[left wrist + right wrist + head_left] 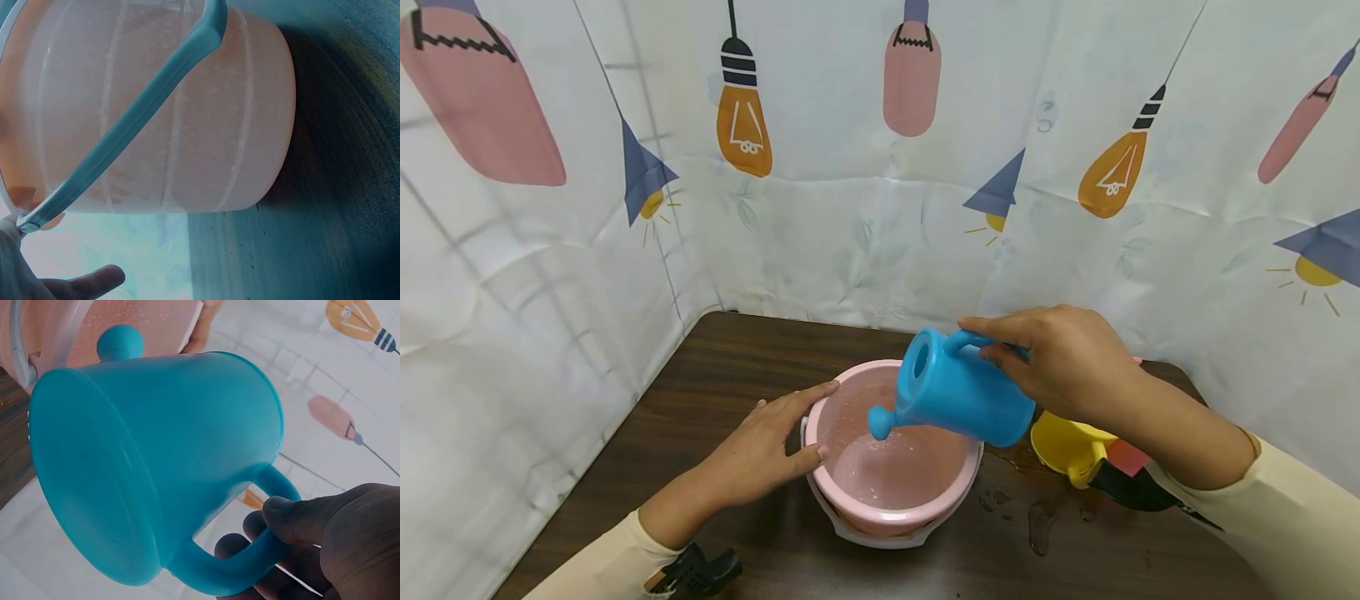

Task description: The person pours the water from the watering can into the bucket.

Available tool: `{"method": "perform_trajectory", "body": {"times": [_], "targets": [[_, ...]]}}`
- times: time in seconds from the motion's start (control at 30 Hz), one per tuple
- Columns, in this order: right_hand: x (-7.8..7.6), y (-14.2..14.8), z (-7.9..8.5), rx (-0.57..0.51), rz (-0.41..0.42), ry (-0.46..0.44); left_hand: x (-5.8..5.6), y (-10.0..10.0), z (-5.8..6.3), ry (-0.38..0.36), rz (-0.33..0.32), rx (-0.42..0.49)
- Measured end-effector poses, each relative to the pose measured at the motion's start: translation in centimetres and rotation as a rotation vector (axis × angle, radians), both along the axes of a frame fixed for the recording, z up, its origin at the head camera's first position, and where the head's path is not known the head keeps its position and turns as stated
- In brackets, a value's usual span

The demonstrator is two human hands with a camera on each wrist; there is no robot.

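Farthest left of the right hand's grip, the left hand (763, 446) rests on the near-left edge of the pink bucket (880, 518), fingers and thumb spread apart along the rim rather than closed round it. It is the nearer hand to the bucket, touching it, while the right hand stands off to the other side. The bucket sits upright to the right of the left hand, and below and to the left of the right hand's grip, its round mouth facing up. Over that mouth, between the two hands, hangs the round spout head (881, 422) of the blue watering can (966, 400); this is the relation that seems to count most. The can is tipped well over, its long axis running across the view, filling hole toward the left hand, base toward the right. Whether its body touches the rim I cannot tell. At the right, the right hand (1067, 358) pinches the can's handle (219, 572) between thumb and fingers, with the can hanging to the left of that grip. Beneath the right forearm lies a yellow object (1063, 442), partly hidden
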State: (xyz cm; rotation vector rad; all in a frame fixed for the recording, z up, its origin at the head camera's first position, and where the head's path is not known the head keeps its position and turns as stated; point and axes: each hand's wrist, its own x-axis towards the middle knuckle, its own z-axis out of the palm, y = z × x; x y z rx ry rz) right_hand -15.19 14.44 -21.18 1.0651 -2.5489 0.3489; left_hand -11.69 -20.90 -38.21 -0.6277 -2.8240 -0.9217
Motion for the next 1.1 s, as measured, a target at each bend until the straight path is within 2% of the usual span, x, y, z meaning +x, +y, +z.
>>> {"method": "perform_trajectory", "body": {"times": [0.53, 0.87, 1.1], "targets": [[0.2, 0.7, 0.2, -0.017, -0.021, -0.038, 0.1, 0.1, 0.2, -0.010, 0.015, -0.018], [0.1, 2.4, 0.1, -0.065, -0.022, -0.114, 0.0, 0.1, 0.1, 0.010, 0.010, -0.022], [0.3, 4.2, -1.0, -0.145, 0.022, -0.037, 0.0, 0.1, 0.1, 0.016, 0.009, -0.018]]}}
